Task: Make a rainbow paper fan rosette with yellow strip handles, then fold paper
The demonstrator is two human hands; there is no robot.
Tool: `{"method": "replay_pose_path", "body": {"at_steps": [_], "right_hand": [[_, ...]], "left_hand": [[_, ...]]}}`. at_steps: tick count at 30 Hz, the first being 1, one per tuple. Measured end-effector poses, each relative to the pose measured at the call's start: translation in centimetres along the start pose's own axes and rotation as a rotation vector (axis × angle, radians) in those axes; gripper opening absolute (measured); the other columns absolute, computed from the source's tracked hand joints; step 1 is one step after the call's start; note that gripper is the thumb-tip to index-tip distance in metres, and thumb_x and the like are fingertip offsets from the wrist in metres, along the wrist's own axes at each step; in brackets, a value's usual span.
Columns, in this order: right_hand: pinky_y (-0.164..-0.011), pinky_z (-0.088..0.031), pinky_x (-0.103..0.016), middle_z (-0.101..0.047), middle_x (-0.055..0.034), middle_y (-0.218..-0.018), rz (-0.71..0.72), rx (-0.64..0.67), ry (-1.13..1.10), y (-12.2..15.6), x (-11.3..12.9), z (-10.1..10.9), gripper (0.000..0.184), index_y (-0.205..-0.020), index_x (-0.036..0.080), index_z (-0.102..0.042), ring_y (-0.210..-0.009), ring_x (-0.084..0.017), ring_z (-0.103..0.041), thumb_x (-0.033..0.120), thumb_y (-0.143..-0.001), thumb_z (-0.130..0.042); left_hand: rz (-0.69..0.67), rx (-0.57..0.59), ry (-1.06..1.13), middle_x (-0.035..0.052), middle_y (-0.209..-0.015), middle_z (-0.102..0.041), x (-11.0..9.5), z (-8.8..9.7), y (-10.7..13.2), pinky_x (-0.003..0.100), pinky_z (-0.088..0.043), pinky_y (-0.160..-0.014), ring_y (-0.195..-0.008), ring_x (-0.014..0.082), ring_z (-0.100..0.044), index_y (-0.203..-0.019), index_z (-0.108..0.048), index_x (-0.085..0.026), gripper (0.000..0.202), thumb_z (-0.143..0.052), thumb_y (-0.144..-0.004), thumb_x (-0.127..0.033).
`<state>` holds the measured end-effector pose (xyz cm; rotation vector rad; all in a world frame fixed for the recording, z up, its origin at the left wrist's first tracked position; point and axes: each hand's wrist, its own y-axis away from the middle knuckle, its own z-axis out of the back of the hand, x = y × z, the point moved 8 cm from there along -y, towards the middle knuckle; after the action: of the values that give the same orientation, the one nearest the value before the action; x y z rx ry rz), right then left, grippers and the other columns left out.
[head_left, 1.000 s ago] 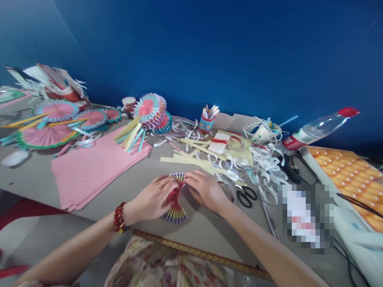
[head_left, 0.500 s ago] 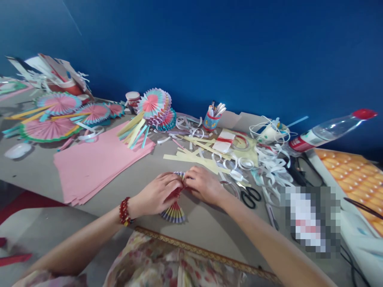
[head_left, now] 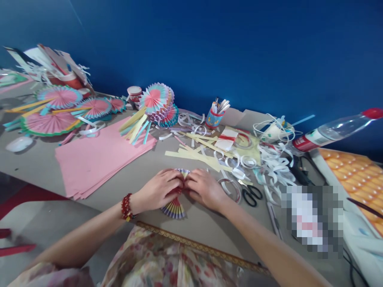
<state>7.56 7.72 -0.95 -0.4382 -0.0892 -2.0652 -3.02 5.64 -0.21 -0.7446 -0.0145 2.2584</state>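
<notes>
A small pleated paper fan (head_left: 174,209) in red, yellow and purple stands over the grey table near its front edge. My left hand (head_left: 160,187) is closed around its narrow middle from the left, wearing a red bead bracelet (head_left: 127,207) at the wrist. From the right, my right hand (head_left: 205,188) pinches the same middle, its fingertips meeting those of the left. The fan's pleats spread out below the hands, and a bit of its upper end shows above them. The fingers hide the pinched centre.
Pink paper sheets (head_left: 89,159) lie at left, with finished paper rosettes (head_left: 155,99) behind. Yellow strips (head_left: 197,157), a tape roll (head_left: 230,189), black-handled scissors (head_left: 252,195) and a utility knife (head_left: 274,219) lie to the right. A plastic bottle (head_left: 338,129) leans beyond curled white scraps (head_left: 277,163).
The view has shifted slightly, so the table things sit a little to the right. Both hands keep their hold on the fan; the right-hand fingers have moved only slightly.
</notes>
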Motion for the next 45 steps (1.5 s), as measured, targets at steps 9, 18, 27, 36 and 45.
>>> {"method": "replay_pose_path", "body": {"at_steps": [9,18,27,36,45], "right_hand": [[-0.094,-0.041,-0.041,-0.064,-0.0064,-0.094,-0.094,-0.170,-0.122,0.3,0.1,-0.2,0.001,-0.085,0.019,-0.065,-0.096,-0.024,-0.052,0.020,-0.085,-0.066],[-0.106,-0.033,-0.045,-0.065,-0.0051,-0.096,-0.157,-0.219,-0.094,0.2,0.4,0.1,0.005,-0.089,0.019,-0.062,-0.096,-0.022,-0.054,0.022,-0.086,-0.064],[-0.109,-0.029,-0.047,-0.066,-0.0053,-0.097,-0.205,-0.197,-0.064,0.4,0.4,-0.3,0.004,-0.089,0.020,-0.062,-0.097,-0.023,-0.054,0.021,-0.086,-0.064],[-0.107,-0.030,-0.047,-0.065,-0.0056,-0.095,-0.225,-0.203,-0.044,0.7,0.1,-0.6,0.004,-0.090,0.020,-0.062,-0.096,-0.024,-0.053,0.022,-0.087,-0.062],[-0.104,-0.034,-0.046,-0.064,-0.0084,-0.101,-0.254,-0.281,-0.021,2.1,2.6,1.2,0.008,-0.094,0.020,-0.061,-0.102,-0.025,-0.053,0.026,-0.093,-0.055]], "left_hand": [[0.004,-0.031,0.013,0.0090,-0.121,-0.061,-0.1,0.2,0.2,0.038,-0.041,-0.107,-0.120,0.0215,-0.054,-0.101,-0.061,-0.020,0.012,-0.056,-0.090,-0.018],[0.013,-0.069,-0.025,0.0100,-0.123,-0.060,0.1,0.4,0.3,0.039,-0.040,-0.108,-0.121,0.0226,-0.053,-0.101,-0.060,-0.019,0.012,-0.054,-0.091,-0.017],[0.022,-0.097,-0.025,0.0101,-0.122,-0.061,0.3,0.3,0.5,0.040,-0.042,-0.107,-0.121,0.0226,-0.054,-0.101,-0.063,-0.019,0.014,-0.052,-0.093,-0.018],[-0.013,-0.049,-0.035,0.0091,-0.123,-0.061,0.2,0.5,0.2,0.042,-0.040,-0.109,-0.119,0.0223,-0.055,-0.104,-0.067,-0.022,0.026,-0.043,-0.095,-0.015],[0.011,-0.029,-0.041,0.0083,-0.122,-0.061,0.3,0.3,0.2,0.040,-0.041,-0.106,-0.116,0.0225,-0.055,-0.115,-0.065,-0.023,0.026,-0.045,-0.098,-0.022]]}}
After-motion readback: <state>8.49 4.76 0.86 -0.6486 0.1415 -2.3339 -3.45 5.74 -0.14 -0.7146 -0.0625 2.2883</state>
